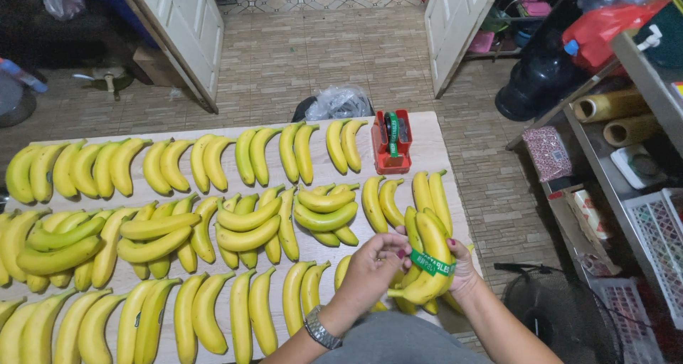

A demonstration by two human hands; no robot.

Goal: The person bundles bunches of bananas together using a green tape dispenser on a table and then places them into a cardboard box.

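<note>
The head camera looks down on a pale wooden table (427,151) covered with bananas laid out in rows of pairs and small hands. At the near right edge of the table, both of the person's hands work on one banana bunch (427,254), which is held upright just above the tabletop. The right hand (461,268) wraps around the far side of the bunch from behind, its fingers closed on the fruit. The left hand (373,264), with a metal wristwatch (320,328) on its wrist, is curled with the fingertips pinched together against a green tape band (430,263) that circles the middle of the bunch.

Farther back on the table, near its far right corner, stands a red tape dispenser (391,142) with a roll of green tape in it, well apart from the hands. Two loose pairs of bananas (405,200) lie between the dispenser and the held bunch. To the left, stacked yellow and greenish bunches (249,225) fill the middle row.

Beyond the table a dark bin with a plastic bag (338,102) sits on the tiled floor, between two open white doors. At the right stands a metal shelf (626,122) with rolls of film on it, and a white plastic basket (662,243) lower down
</note>
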